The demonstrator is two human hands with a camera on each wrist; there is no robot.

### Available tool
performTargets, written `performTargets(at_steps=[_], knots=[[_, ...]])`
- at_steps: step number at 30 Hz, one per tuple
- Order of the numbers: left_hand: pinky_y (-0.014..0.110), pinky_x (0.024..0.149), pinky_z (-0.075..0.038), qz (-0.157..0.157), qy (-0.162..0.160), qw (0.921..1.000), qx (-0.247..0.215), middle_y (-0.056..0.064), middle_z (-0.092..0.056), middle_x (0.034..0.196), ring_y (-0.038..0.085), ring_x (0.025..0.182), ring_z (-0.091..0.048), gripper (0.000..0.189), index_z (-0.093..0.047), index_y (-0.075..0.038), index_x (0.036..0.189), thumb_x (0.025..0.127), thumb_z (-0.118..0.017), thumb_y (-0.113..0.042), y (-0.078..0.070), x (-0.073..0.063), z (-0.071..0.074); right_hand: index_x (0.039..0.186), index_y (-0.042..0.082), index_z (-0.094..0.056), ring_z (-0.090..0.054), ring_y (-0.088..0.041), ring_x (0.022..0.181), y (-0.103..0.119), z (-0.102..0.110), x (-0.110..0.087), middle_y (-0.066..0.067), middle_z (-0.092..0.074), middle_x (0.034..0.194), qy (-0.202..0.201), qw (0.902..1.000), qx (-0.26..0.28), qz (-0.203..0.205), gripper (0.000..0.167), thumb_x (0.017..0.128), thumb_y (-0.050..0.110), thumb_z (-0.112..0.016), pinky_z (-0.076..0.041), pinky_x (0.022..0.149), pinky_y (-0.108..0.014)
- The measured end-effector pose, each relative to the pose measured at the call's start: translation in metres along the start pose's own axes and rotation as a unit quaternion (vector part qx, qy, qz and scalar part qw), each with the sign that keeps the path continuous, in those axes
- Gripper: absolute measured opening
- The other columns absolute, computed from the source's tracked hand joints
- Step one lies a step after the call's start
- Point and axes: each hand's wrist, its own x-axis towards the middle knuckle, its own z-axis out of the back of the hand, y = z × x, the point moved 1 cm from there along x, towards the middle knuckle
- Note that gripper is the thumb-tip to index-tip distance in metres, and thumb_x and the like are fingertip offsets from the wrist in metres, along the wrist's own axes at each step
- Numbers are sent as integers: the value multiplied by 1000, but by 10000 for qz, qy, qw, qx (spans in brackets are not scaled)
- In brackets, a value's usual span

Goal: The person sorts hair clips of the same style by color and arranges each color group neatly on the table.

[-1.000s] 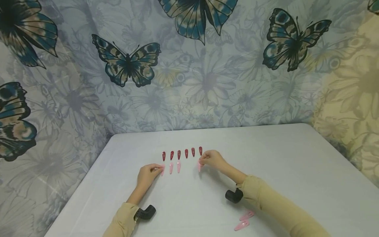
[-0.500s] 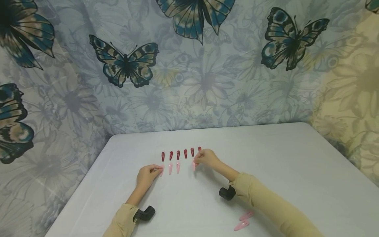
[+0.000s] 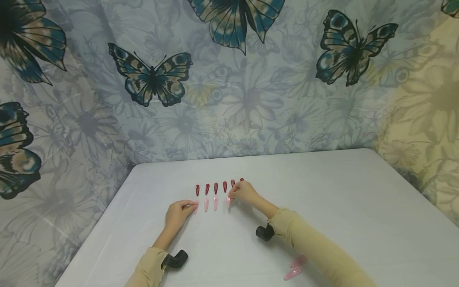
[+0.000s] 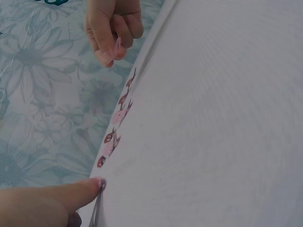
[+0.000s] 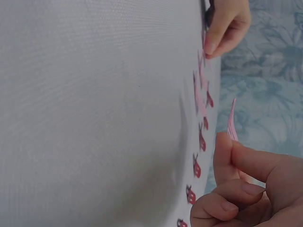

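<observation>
Several dark red snap hair clips lie in a row on the white table. Below them two pink snap hair clips lie side by side. At the left end of this pink row, my left hand pinches another pink clip between thumb and fingertip. My right hand holds a pink clip by one end, its other end sticking out past the fingertips. In the right wrist view that clip shows raised above the table. The right hand partly covers the rightmost red clips in the head view.
Two more pink clips lie near the table's front, beside the right sleeve. Black wrist cameras stick out from both cuffs. Behind the white table hangs a butterfly-patterned cloth.
My right hand has moved left with its pink clip, along the row toward the two lying pink clips. The left hand has stayed in place on its clip.
</observation>
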Motion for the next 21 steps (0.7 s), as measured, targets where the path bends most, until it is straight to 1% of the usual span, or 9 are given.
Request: performTargets(at_steps=[7,13,17,21], knots=[[25,44,-23,68,3,10000,16,-8,-32,48,9,46,-26,14,-72,-10,82,76,-72,-22,2,1,-1,68,-1,-65,-52,-12,60,4,-4,2,-3,-61,59,-14,9997,-211,128,10,77,4,-67,-41,60,-26],[25,44,-23,6,-6,10000,-21,-7,-31,47,9,45,-24,13,-73,-11,81,75,-72,-23,4,1,0,67,0,-66,-47,-10,56,2,-11,7,-1,-60,59,-86,9987,-432,241,10,76,3,-68,-38,54,-23],[25,44,-22,-41,-43,10000,-36,-8,-31,47,8,45,-24,14,-73,-11,82,75,-72,-24,4,0,-1,64,2,-63,-44,-9,52,-1,-14,9,1,-58,57,-123,9978,-637,160,13,76,3,-67,-36,50,-21],[25,44,-22,-39,-71,10000,-30,-8,-31,47,8,45,-24,15,-73,-11,82,75,-73,-24,2,0,-1,62,3,-62,-43,-9,51,-3,-15,10,1,-57,55,-208,9964,-803,197,16,76,2,-66,-35,48,-21]])
